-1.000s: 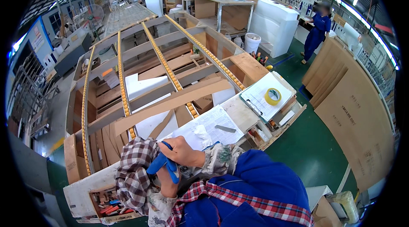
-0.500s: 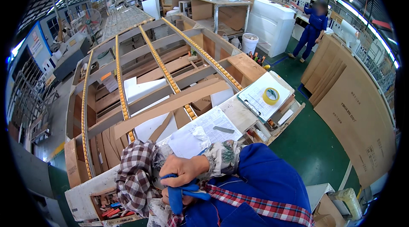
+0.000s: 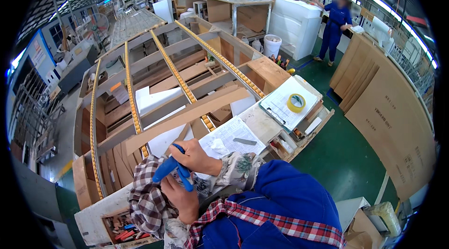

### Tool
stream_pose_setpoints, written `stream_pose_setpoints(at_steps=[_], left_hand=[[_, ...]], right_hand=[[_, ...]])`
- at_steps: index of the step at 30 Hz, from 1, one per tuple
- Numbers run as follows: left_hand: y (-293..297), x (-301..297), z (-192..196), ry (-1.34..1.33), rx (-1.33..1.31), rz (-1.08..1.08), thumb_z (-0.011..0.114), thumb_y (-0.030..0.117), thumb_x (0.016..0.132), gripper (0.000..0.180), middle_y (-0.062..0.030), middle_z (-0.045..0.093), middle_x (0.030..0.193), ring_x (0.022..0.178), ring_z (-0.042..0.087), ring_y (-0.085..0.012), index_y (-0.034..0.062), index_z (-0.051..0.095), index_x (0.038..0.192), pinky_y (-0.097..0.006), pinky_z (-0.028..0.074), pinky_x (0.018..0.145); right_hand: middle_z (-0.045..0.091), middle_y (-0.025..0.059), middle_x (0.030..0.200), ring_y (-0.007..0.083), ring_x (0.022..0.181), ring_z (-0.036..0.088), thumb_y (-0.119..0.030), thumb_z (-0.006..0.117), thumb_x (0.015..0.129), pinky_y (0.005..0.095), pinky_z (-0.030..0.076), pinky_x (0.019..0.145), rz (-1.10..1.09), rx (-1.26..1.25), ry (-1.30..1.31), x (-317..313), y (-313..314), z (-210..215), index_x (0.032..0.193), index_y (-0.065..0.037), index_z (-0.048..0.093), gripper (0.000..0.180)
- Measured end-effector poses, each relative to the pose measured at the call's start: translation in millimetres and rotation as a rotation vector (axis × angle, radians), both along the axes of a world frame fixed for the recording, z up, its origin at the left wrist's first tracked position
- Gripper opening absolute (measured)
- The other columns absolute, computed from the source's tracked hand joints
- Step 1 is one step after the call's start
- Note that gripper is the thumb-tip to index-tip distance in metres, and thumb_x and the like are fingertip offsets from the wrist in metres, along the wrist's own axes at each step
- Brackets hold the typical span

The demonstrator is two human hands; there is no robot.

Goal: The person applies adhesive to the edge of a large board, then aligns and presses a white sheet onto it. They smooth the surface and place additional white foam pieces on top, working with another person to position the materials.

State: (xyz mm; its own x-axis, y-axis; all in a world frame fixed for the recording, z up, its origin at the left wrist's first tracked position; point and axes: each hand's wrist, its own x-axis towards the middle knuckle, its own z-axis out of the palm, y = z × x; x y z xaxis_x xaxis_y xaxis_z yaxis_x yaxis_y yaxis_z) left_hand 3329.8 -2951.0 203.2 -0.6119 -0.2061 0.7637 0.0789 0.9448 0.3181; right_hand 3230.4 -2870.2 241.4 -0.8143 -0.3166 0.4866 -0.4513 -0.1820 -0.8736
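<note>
My right hand (image 3: 199, 156) is closed on a blue work glove (image 3: 164, 169), pinching it between thumb and fingers in front of my body. Just below, my left hand (image 3: 181, 198) has its fingers together against the glove's underside, and part of the fingertips is hidden by it. One glove finger hangs down between the two hands. Beside my left forearm bunches a brown-and-white checked cloth (image 3: 148, 181). Beyond my right hand, printed sheets (image 3: 234, 133) lie on the bench with a crumpled white tissue (image 3: 218, 146) and a flat grey strip (image 3: 244, 141) on them.
A clipboard (image 3: 273, 112) carries papers and a yellow tape roll (image 3: 296, 103). Ahead stretches a frame with yellow roller tracks (image 3: 174, 64), cardboard and boards inside. A tool compartment (image 3: 122, 225) sits lower left. Large cardboard sheets (image 3: 383, 113) stand right; a person in blue (image 3: 335, 24) stands beyond.
Both hands have moved up and forward with the glove, away from my body. My left hand, mostly covered before, now shows. The person in the distance has shifted their arms.
</note>
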Motion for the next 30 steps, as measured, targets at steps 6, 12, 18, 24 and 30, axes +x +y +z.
stream_pose_setpoints(at_steps=[6,12,18,24,30], left_hand=[[-26.4,-15.5,-52.8,-0.134,0.275,-0.147,0.061,0.013,0.074,0.031,-0.0168,0.053,0.089,0.080,0.053,-0.0300,-0.0017,0.047,0.097,-0.037,0.042,0.064],[-48.5,10.4,-76.8,-0.350,1.233,-0.771,0.051,0.007,0.083,0.023,-0.0087,0.056,0.093,0.085,0.056,-0.0156,0.0010,0.047,0.105,-0.027,0.046,0.070],[-43.4,33.9,-35.9,-0.910,1.384,-1.293,0.046,0.012,0.085,0.022,-0.0086,0.056,0.093,0.084,0.056,-0.0148,0.0025,0.050,0.105,-0.027,0.047,0.071],[-27.0,41.3,-58.6,-1.191,1.561,-1.517,0.050,0.015,0.084,0.021,-0.0071,0.057,0.086,0.078,0.057,-0.0147,0.0025,0.053,0.101,-0.028,0.047,0.068],[-32.8,16.7,-32.8,-0.936,1.308,-1.441,0.054,0.019,0.083,0.022,-0.0055,0.059,0.078,0.072,0.057,-0.0145,0.0024,0.056,0.096,-0.029,0.047,0.064]], right_hand=[[0.050,0.0152,0.051,0.0240,0.043,0.050,-0.018,0.052,0.082,0.0338,0.038,0.044,-0.070,0.119,0.080,22.8,-13.5,-16.3,0.061,0.001,0.050,0.029],[0.050,0.0151,0.056,0.0318,0.049,0.051,-0.017,0.053,0.078,0.0375,0.040,0.046,0.114,0.189,0.454,21.2,9.9,9.5,0.062,-0.002,0.051,0.022],[0.048,0.0140,0.055,0.0326,0.050,0.049,-0.014,0.053,0.077,0.0379,0.039,0.046,0.532,0.193,0.580,30.5,29.9,27.9,0.058,-0.001,0.045,0.024],[0.045,0.0144,0.052,0.0319,0.049,0.048,-0.012,0.052,0.079,0.0371,0.036,0.045,0.903,0.036,0.543,42.3,23.2,39.2,0.056,0.000,0.041,0.028],[0.042,0.0118,0.052,0.0297,0.046,0.044,-0.013,0.054,0.079,0.0351,0.035,0.044,0.772,0.151,0.531,10.1,12.3,26.9,0.057,-0.002,0.043,0.028]])
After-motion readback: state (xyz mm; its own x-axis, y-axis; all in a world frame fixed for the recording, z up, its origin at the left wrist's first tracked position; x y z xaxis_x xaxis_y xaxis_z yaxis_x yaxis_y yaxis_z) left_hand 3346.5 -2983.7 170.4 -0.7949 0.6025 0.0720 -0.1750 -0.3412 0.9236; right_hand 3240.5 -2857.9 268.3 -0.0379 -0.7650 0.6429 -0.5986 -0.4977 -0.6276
